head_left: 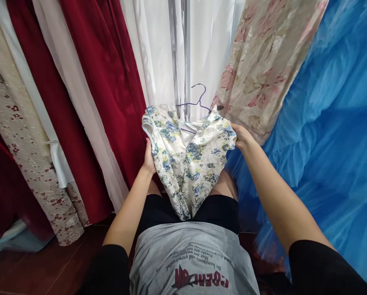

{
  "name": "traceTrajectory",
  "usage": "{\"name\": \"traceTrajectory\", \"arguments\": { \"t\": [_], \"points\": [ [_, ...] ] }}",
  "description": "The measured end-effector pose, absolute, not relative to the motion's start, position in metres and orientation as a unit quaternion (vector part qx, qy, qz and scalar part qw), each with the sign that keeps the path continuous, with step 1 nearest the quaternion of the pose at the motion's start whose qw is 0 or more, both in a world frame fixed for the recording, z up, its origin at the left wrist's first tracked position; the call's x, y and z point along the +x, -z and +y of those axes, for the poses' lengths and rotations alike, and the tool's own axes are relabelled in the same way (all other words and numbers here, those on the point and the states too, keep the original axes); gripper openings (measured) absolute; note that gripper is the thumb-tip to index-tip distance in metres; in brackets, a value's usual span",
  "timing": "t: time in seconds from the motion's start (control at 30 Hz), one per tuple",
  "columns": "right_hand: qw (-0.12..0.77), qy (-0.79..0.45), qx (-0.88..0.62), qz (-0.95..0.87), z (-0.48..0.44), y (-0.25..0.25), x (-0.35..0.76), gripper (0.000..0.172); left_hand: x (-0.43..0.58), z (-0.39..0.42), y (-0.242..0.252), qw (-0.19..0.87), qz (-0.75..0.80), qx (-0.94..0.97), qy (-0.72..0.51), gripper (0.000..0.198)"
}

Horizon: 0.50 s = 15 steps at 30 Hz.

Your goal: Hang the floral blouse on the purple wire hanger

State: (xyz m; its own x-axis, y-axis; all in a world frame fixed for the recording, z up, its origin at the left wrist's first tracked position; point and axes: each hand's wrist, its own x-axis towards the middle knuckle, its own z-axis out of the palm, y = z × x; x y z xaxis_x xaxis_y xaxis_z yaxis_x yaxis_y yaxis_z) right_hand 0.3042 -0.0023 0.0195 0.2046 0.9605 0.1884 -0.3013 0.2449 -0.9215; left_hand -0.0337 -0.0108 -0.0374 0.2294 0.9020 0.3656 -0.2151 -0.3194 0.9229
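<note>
From the head view, the left hand (148, 157) grips the left edge of a blue-flowered garment (188, 157) and the right hand (242, 137) pinches its right shoulder. The garment hangs on a purple hanger (198, 100), between red dresses (109, 78) and blue tulle (331, 123).

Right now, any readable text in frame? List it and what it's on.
"COEME ON", large red print, seen upside down, a doubtful reading: on the grey T-shirt.
Small black lines above it on the T-shirt: too small to read.
No text on the floral garment, hanger or hanging fabrics.
</note>
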Motion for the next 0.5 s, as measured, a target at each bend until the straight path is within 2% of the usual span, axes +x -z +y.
{"name": "traceTrajectory", "arguments": {
  "t": [0.1,0.17,0.27,0.37,0.43,0.5],
  "points": [
    [0.634,-0.488,-0.406,-0.442,-0.004,-0.031,0.293,0.025,-0.031,-0.021,0.059,0.529,0.263,0.543,-0.597,0.072],
    [0.618,-0.473,-0.431,-0.458,-0.009,-0.036,0.288,0.026,-0.03,-0.029,0.067,0.494,0.277,0.519,-0.64,0.064],
    [0.584,-0.417,-0.472,-0.511,-0.018,-0.039,0.29,0.029,-0.032,-0.043,0.077,0.454,0.292,0.487,-0.686,0.065],
    [0.591,-0.261,-0.52,-0.559,-0.031,-0.034,0.296,0.023,-0.033,-0.057,0.095,0.467,0.308,0.45,-0.696,0.062],
    [0.644,-0.113,-0.532,-0.538,-0.044,-0.022,0.294,0.016,-0.031,-0.066,0.112,0.483,0.337,0.427,-0.687,0.058],
    [0.701,-0.036,-0.512,-0.494,-0.06,0.0,0.28,0.023,-0.025,-0.072,0.132,0.498,0.363,0.414,-0.67,0.05]
  ]
}}
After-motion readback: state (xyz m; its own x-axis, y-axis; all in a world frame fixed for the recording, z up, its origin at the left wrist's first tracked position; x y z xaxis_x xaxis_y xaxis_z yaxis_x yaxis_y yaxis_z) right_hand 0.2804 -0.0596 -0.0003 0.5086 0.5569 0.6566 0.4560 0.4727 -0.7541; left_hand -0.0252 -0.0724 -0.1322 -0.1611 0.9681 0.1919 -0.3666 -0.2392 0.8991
